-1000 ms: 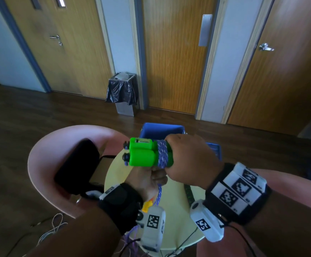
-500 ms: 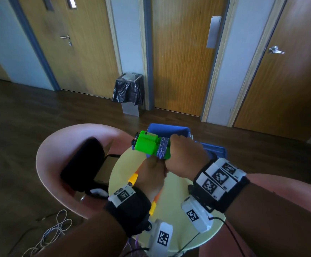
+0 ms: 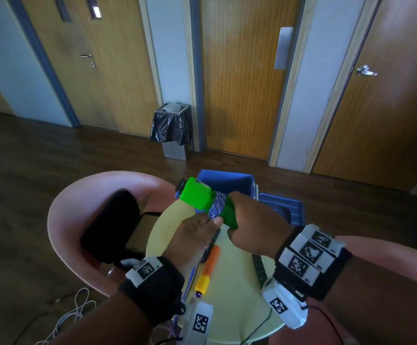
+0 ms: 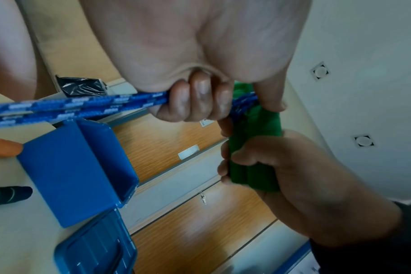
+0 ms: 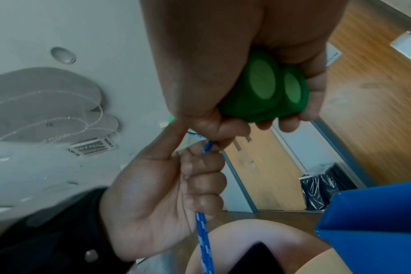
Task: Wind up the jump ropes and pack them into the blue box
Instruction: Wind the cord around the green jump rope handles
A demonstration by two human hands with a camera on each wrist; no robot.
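Note:
Two green jump-rope handles (image 3: 197, 196) lie side by side in my right hand (image 3: 254, 225), which grips them near one end (image 5: 268, 90) above the round yellow table (image 3: 230, 310). Blue-and-white rope (image 3: 217, 207) is wound round the handles. My left hand (image 3: 195, 235) holds the loose rope (image 4: 82, 104) in its curled fingers (image 4: 200, 100), thumb against the handles. The same rope (image 5: 203, 235) hangs down from that fist. The open blue box (image 3: 227, 179) stands at the table's far edge, its lid (image 3: 285, 207) beside it.
An orange-and-yellow handle (image 3: 207, 270) and a dark striped handle (image 3: 259, 270) of other ropes lie on the table. A pink chair (image 3: 78, 210) with a black bag (image 3: 113, 227) stands at the left. A bin (image 3: 171, 130) stands by the doors. White cable (image 3: 73, 317) lies on the floor.
The green handles have tilted, their free end now pointing up and left. My left hand has risen from below the bundle to beside it, carrying the rope up against the handles.

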